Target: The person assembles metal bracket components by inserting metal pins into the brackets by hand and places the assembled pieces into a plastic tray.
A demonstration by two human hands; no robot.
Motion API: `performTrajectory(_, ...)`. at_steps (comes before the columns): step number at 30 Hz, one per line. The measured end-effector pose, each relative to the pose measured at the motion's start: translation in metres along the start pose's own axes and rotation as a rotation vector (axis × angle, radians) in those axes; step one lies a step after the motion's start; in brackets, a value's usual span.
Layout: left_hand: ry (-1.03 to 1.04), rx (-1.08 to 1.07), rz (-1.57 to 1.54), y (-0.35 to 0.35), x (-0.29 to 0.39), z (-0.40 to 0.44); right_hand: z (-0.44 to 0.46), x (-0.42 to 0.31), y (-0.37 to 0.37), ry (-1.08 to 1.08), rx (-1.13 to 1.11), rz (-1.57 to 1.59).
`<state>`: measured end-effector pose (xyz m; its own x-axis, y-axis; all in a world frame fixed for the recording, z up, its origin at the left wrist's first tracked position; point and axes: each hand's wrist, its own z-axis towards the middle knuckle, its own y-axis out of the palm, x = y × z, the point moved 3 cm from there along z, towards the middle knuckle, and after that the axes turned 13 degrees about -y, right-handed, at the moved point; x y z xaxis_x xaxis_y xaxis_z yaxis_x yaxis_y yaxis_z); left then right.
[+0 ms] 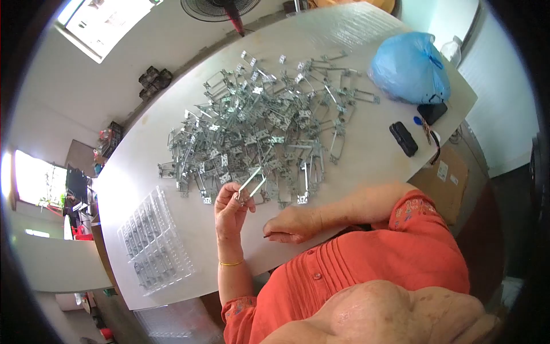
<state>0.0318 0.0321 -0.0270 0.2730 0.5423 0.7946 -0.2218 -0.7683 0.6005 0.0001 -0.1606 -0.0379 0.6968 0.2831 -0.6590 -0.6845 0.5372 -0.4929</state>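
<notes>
My left hand (230, 207) is raised at the near edge of a heap, its thumb and fingers pinched on one end of a metal bracket (252, 182). Two thin arms of that bracket point up and away from the fingertips. To its right, my right hand (295, 225) rests on the table near the front edge, fingers curled under; whatever they may hold is hidden. Just beyond both hands spreads a large pile of similar shiny metal brackets (258, 126), tangled together.
A clear plastic tray (179, 252) with rows of metal parts lies at left on the pale table (366, 155). Toward the right are a blue plastic bag (409, 66), a black case (403, 139), a phone (432, 112) and keys (425, 133). A cardboard box (447, 183) stands below.
</notes>
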Motion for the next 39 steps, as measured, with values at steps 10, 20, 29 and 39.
performTrajectory(10, 0.011, -0.088, -0.163, -0.017, -0.009, -0.007, 0.001, 0.007, 0.003, -0.034, 0.074, 0.04)
performTrajectory(20, 0.028, -0.092, -0.177, -0.019, -0.005, -0.007, 0.007, 0.007, -0.006, 0.124, 0.063, 0.032)
performTrajectory(29, 0.045, -0.178, -0.24, -0.026, -0.01, -0.005, 0.043, -0.014, -0.05, -0.061, 0.304, -0.212)
performTrajectory(39, 0.047, -0.262, -0.239, -0.009, -0.007, -0.007, 0.037, 0.006, -0.079, 0.138, 0.714, -0.125)
